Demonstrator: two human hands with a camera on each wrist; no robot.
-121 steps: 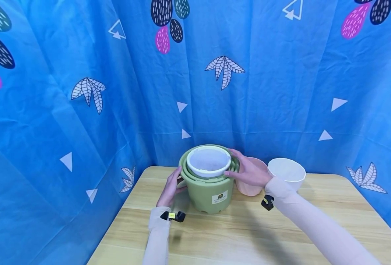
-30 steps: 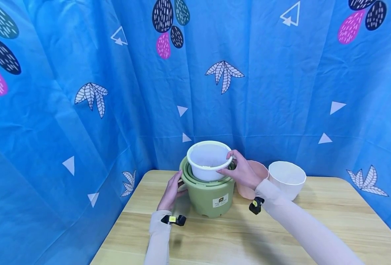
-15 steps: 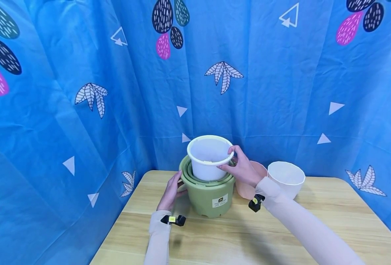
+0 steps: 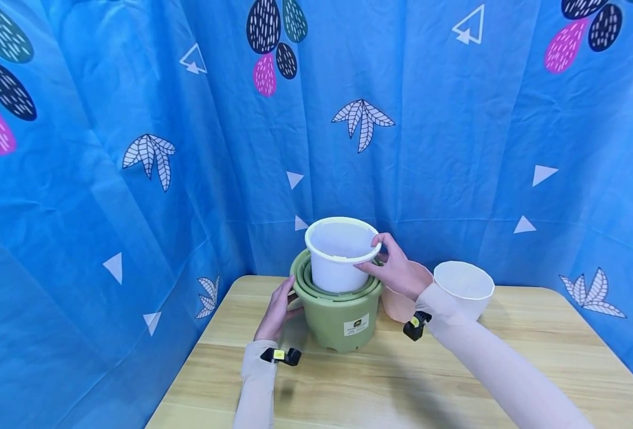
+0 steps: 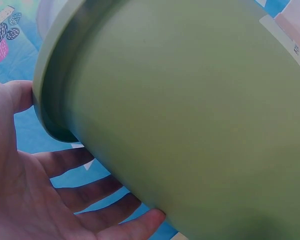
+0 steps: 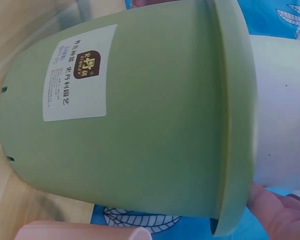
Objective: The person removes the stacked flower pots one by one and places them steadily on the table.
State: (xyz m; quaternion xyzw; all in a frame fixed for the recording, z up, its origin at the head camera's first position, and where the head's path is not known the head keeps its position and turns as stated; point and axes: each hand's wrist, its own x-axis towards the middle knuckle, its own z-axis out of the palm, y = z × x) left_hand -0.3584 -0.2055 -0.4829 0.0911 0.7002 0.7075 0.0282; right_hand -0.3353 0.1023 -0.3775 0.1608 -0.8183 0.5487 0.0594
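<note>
The white pot [image 4: 338, 271] was smooth and round, tapering a little toward its base, with a wide mouth and a pale, faintly greenish rim; it stood close to upright, partly inside the green pot [image 4: 329, 322], its lower end hidden by that pot's lip. The green pot was broader, with a thick turned-out lip, two small slots showing near its base and one white label [image 4: 356, 325] on its front bearing a brown badge. Within its lip I could see at least one more green rim [image 6: 236, 120], though I couldn't tell how many were nested there. Two hands were busy. The right hand [image 4: 397, 271], at the green pot's right, pinched the white pot's rim, thumb outside and a finger over the edge; the left hand [image 4: 275, 313], at the green pot's left, had its fingers spread against the wall and its thumb touching the lip. One pink pot [image 4: 399, 307] stood just right of the green pot, partly hidden by the right hand, and one angular white pot [image 4: 464, 286] was farther right. Two black gadgets [image 4: 281, 356], one per wrist, sat on pale sleeves. One wooden table [image 4: 552, 351] lay beneath the green pot, and a patterned blue curtain [image 4: 429, 155] hung behind it.
</note>
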